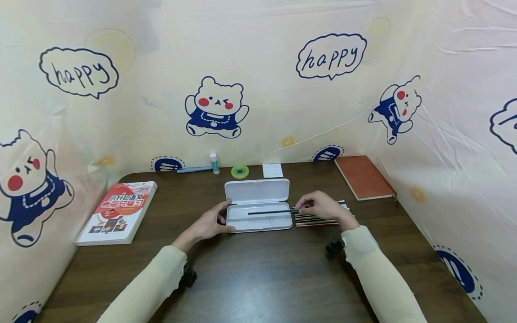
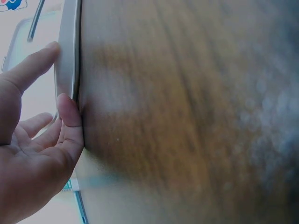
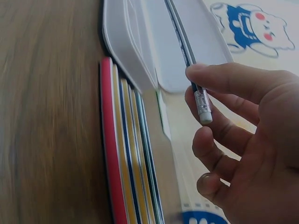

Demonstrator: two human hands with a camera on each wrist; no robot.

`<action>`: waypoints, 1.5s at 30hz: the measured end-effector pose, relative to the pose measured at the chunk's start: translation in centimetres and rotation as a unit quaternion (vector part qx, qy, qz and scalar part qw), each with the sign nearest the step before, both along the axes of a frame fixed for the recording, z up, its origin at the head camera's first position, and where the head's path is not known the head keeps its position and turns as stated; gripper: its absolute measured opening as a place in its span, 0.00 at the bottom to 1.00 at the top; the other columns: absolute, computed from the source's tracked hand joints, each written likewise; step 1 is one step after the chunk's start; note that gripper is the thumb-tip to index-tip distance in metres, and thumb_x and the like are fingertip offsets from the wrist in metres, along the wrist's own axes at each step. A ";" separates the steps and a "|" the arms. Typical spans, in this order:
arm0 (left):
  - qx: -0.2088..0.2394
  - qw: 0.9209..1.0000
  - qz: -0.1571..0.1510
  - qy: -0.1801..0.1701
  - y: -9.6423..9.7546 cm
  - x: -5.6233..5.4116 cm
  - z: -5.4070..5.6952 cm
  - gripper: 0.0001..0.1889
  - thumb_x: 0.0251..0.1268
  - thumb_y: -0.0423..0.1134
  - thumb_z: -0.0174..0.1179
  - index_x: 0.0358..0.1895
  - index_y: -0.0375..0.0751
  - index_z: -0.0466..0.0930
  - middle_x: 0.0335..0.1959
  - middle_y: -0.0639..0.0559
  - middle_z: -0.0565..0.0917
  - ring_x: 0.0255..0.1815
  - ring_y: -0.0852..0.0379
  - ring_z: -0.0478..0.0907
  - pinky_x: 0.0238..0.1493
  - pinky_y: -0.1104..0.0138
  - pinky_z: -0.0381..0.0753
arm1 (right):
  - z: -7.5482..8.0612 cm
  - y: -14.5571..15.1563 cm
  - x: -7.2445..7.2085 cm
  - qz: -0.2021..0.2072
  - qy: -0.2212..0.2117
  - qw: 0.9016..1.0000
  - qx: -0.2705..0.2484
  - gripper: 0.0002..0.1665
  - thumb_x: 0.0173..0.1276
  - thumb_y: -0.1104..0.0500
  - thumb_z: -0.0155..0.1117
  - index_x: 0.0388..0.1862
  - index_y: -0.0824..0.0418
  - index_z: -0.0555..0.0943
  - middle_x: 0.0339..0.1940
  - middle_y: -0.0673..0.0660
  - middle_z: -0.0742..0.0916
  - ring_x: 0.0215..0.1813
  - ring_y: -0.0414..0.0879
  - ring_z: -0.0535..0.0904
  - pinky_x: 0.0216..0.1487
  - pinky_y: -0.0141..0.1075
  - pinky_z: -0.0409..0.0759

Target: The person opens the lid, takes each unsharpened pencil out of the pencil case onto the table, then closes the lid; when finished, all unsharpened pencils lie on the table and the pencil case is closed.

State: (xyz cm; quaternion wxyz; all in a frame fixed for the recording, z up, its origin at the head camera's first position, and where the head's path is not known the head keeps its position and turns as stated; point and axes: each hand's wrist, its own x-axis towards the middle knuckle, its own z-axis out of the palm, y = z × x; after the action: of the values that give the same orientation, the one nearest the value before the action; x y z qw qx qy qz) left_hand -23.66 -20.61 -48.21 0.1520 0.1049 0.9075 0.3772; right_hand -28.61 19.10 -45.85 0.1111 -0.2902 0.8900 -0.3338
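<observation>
A white pencil case lies with its lid raised at the back. My left hand grips the case's left end, thumb at the front corner; the left wrist view shows fingertips against the case's side wall. Between thumb and fingers, my right hand pinches a dark pencil near its silver ferrule and white eraser. The pencil's other end reaches over the case's tray. Under the right hand, several pencils lie side by side on the table, right of the case.
A red and white book lies at the left, and a brown notebook at the back right. Along the back edge are a blue pen-like item, a glue stick, a green tape roll and a white pad.
</observation>
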 end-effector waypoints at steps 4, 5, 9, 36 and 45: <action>-0.001 1.000 0.001 -0.003 0.1 0.1 0.1 0.50 0.59 0.47 0.73 0.80 0.49 0.51 0.70 0.42 0.68 0.44 0.55 0.74 0.46 0.63 0.73 | 0.1 2.1 0.4 -0.017 -0.013 1.000 0.009 0.05 0.68 0.58 0.68 0.40 0.51 0.88 0.39 0.47 0.89 0.41 0.42 0.80 0.49 0.41 0.78; -0.002 1.000 0.001 -0.004 0.1 0.2 0.1 0.49 0.59 0.47 0.73 0.80 0.49 0.51 0.70 0.42 0.68 0.44 0.55 0.74 0.46 0.63 0.73 | 0.1 2.6 0.5 -0.020 -0.014 1.000 0.012 0.05 0.68 0.58 0.68 0.41 0.51 0.88 0.39 0.47 0.89 0.42 0.43 0.81 0.50 0.43 0.79; -0.004 1.000 0.002 -0.004 0.1 0.3 0.1 0.49 0.59 0.46 0.73 0.80 0.49 0.52 0.70 0.42 0.69 0.44 0.54 0.75 0.46 0.64 0.73 | -0.1 4.9 0.9 -0.030 -0.014 0.999 0.017 0.06 0.69 0.58 0.68 0.42 0.53 0.88 0.42 0.49 0.90 0.47 0.45 0.83 0.54 0.49 0.80; 0.005 1.000 -0.006 0.002 -0.2 0.0 -0.3 0.50 0.58 0.46 0.73 0.80 0.49 0.52 0.69 0.41 0.69 0.45 0.55 0.75 0.44 0.64 0.74 | -1.7 13.3 3.7 -0.098 -0.057 0.991 0.064 0.05 0.65 0.58 0.71 0.36 0.48 0.90 0.40 0.49 0.91 0.48 0.45 0.83 0.50 0.43 0.79; 0.000 1.000 -0.006 0.000 -0.2 -0.1 -0.2 0.50 0.58 0.47 0.73 0.80 0.50 0.51 0.69 0.42 0.69 0.45 0.55 0.75 0.45 0.64 0.74 | -2.2 13.2 3.5 -0.104 -0.046 0.991 0.065 0.05 0.63 0.61 0.71 0.35 0.51 0.89 0.35 0.50 0.88 0.36 0.41 0.76 0.40 0.35 0.75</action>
State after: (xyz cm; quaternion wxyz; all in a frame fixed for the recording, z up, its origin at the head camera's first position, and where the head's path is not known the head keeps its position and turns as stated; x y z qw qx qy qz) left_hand -23.76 -20.82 -48.44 0.1545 0.1101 0.9067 0.3768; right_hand -25.09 32.31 -48.00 0.1348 -0.1723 0.9292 -0.2979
